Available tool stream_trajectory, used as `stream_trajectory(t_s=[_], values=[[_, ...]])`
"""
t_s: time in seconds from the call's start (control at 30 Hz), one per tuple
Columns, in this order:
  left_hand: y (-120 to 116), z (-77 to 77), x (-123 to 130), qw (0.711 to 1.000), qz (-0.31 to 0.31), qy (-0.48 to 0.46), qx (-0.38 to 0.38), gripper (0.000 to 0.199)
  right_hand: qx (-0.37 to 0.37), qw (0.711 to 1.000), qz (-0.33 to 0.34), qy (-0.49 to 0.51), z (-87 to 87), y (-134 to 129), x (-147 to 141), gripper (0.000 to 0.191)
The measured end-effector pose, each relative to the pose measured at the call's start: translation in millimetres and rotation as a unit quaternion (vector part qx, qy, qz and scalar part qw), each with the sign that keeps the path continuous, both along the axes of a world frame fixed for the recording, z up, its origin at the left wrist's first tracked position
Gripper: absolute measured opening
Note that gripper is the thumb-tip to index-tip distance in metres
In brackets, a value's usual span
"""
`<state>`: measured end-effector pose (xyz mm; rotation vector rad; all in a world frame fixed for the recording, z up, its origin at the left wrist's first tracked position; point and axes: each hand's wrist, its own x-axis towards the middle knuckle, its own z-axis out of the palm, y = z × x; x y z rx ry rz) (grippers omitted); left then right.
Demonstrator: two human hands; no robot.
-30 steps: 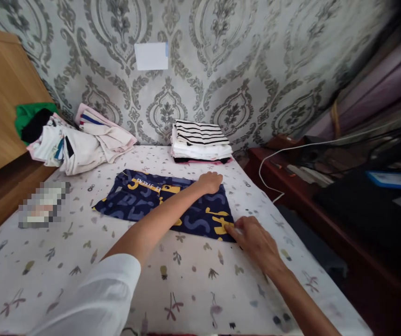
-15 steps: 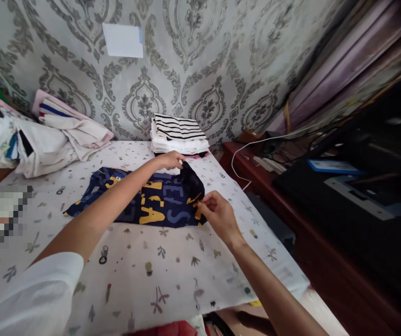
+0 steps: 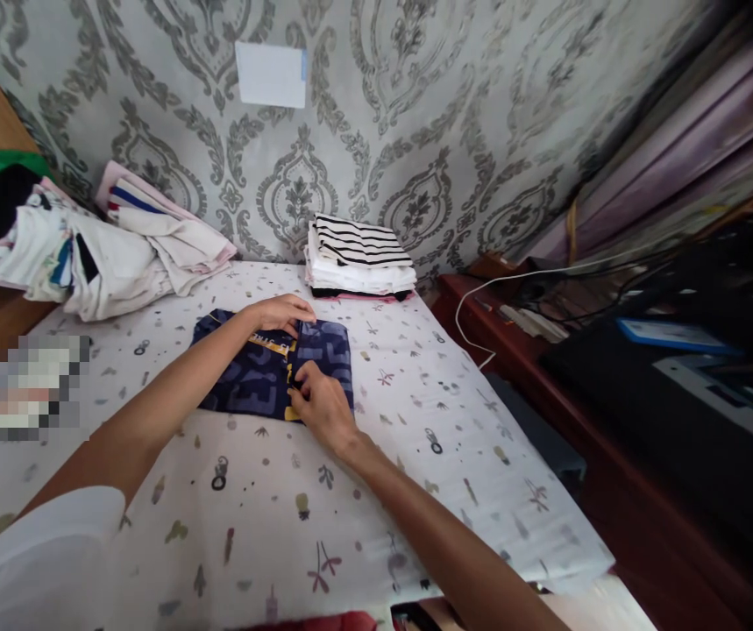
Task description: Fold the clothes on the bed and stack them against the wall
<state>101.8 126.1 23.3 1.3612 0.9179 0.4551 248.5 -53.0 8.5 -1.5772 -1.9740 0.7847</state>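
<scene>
A navy shirt (image 3: pixel 237 377) with yellow and blue lettering lies folded on the bed, its right part turned over toward the middle. My left hand (image 3: pixel 282 313) reaches across it and pinches the far end of the turned-over edge. At the near end of that edge, my right hand (image 3: pixel 324 405) has its fingers closed on the cloth, the palm resting over the folded part. My hands and left forearm cover some of the shirt.
A stack of folded clothes (image 3: pixel 359 254) topped by a striped one stands by the wall. Loosely piled clothes (image 3: pixel 119 263) lie at the far left, with a blurred flat object (image 3: pixel 27 386) nearer. Along the right, a dark red desk (image 3: pixel 514 333) carries a white cable (image 3: pixel 461 307).
Both hands have carried the shirt's right end leftward and folded it over the middle. The shirt now takes up less width. The view has shifted slightly left.
</scene>
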Motion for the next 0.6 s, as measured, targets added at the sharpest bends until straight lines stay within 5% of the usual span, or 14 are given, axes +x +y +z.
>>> stream_trajectory(t_s=[0.17, 0.3, 0.5, 0.6], values=[[2.3, -3.4, -2.4, 0.995, 0.019, 0.028, 0.093, 0.024, 0.011, 1.0, 0.013, -0.007, -0.1, 3.0, -9.0, 0.016], [-0.6, -7.0, -1.6, 0.966, 0.024, 0.143, 0.214, 0.018, 0.01, 1.0, 0.025, -0.013, 1.2, 3.6, -19.2, 0.017], [-22.8, -5.3, -3.7, 0.812, 0.05, 0.344, 0.469, 0.032, 0.006, 0.997, 0.039, 0.061, 16.0, -9.9, -8.1, 0.022], [-46.0, -6.7, -2.1, 0.771, 0.062, 0.345, 0.532, 0.042, 0.034, 0.996, -0.023, 0.08, 17.6, -13.9, 18.9, 0.024]])
